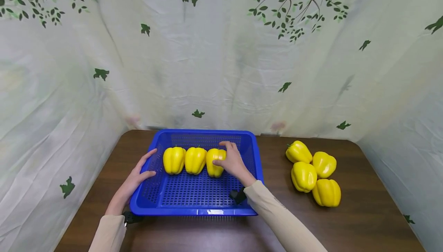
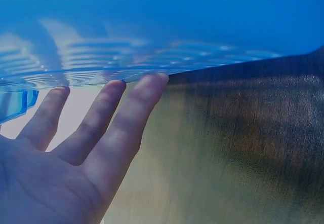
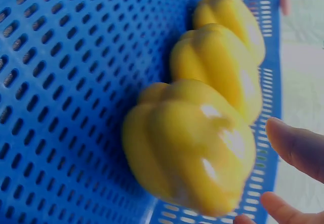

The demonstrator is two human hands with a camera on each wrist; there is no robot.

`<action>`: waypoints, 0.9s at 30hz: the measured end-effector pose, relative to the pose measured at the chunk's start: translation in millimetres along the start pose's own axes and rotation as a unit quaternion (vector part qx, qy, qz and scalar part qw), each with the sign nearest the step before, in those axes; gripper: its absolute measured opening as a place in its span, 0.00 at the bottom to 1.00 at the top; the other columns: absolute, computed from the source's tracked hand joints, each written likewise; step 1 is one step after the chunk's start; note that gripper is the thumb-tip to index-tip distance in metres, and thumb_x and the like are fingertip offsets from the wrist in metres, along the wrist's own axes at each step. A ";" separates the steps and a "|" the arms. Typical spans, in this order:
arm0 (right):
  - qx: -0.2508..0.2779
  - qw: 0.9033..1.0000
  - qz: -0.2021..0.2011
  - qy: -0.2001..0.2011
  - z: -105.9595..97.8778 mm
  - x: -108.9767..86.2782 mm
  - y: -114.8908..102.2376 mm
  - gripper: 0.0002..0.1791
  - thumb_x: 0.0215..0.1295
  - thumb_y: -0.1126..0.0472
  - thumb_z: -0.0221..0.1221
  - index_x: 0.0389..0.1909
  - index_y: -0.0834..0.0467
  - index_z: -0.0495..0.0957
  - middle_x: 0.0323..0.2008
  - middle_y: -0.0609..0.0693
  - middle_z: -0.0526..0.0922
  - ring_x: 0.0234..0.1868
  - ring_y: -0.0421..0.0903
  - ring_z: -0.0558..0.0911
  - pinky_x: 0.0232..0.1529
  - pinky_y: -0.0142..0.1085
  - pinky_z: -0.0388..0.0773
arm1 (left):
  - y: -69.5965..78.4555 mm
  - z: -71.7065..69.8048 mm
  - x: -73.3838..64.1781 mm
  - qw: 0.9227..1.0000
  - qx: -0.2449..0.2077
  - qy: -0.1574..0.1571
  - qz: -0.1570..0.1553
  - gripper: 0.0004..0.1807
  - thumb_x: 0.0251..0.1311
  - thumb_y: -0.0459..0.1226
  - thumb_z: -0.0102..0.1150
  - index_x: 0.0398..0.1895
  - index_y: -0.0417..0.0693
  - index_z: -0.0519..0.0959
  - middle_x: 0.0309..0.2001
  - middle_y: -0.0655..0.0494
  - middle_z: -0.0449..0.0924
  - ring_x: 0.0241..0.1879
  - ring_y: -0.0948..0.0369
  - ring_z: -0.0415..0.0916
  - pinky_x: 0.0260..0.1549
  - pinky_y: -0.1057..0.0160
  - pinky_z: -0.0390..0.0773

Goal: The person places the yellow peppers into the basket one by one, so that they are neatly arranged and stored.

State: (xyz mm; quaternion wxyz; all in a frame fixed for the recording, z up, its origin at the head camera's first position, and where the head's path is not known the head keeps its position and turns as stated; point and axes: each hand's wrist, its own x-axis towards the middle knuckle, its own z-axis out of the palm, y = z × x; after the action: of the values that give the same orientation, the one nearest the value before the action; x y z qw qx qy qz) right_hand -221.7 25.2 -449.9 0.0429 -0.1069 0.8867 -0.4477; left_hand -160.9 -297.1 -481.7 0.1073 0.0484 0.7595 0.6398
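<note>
- Three yellow peppers [image 1: 195, 161] sit side by side toward the far wall of the blue basket [image 1: 207, 132] in the head view, close enough, it seems, to prop one another and leave the near floor bare.
- Also in that view, the left hand [image 1: 136, 176] rests on the basket's left side, thumb and forefinger spread, probably to keep it from sliding.
- The right hand [image 1: 236, 163] reaches over the row's rightmost pepper [image 1: 213, 167], thumb and fingers wide to either side, a span that suits so bulky a body.
- Four more peppers [image 1: 303, 177] lie bunched on the brown table [image 1: 367, 206], right of the basket, presumably within easy reach of the right hand.
- In the left wrist view, three nearly straight fingers meet the basket's outside; such light contact would brace rather than lift.
- In the right wrist view, a gap shows between the thumb and the nearest pepper, so that hand looks wide and without a firm hold; whether any hidden fingertip touches, I cannot tell.
</note>
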 end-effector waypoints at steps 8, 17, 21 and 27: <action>0.018 0.999 -0.037 0.012 -22.4 -7.1 -3.0 0.33 0.57 0.61 0.67 0.62 0.63 0.67 0.60 0.62 0.67 0.59 0.62 0.69 0.55 0.53 0.69 | -0.1 0.9 -0.5 1.000 0.008 0.008 -0.011 0.37 0.68 0.36 0.47 0.76 0.62 0.45 0.74 0.40 0.35 0.62 0.34 0.54 0.52 0.39 0.69; 0.066 0.996 -0.060 0.009 -50.1 -18.1 -4.3 0.32 0.58 0.63 0.66 0.63 0.64 0.66 0.60 0.63 0.68 0.58 0.63 0.69 0.57 0.53 0.68 | -0.4 1.0 -0.6 1.000 0.011 0.006 -0.011 0.36 0.69 0.36 0.46 0.76 0.62 0.45 0.73 0.39 0.35 0.62 0.33 0.53 0.51 0.38 0.69; 0.087 0.994 -0.068 0.019 -60.6 -21.5 -2.0 0.32 0.57 0.65 0.66 0.62 0.65 0.67 0.59 0.65 0.70 0.58 0.64 0.70 0.58 0.53 0.67 | -0.6 1.0 -0.3 1.000 0.010 0.006 -0.009 0.36 0.68 0.36 0.46 0.76 0.62 0.45 0.73 0.39 0.35 0.62 0.33 0.54 0.50 0.38 0.70; 0.109 0.993 -0.048 0.026 -75.1 -28.6 2.4 0.31 0.58 0.64 0.66 0.62 0.62 0.68 0.58 0.60 0.72 0.58 0.61 0.72 0.59 0.51 0.67 | -0.6 1.1 0.4 1.000 0.013 0.007 -0.009 0.36 0.68 0.35 0.46 0.76 0.62 0.45 0.73 0.39 0.35 0.61 0.32 0.54 0.50 0.38 0.70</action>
State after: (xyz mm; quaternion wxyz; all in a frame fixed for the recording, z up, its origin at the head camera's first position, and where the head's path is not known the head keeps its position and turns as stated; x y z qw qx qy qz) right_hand -207.1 92.0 -407.6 0.0095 -0.1327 0.8273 -0.5457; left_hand -161.0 -296.1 -482.5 0.1069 0.0386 0.7689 0.6292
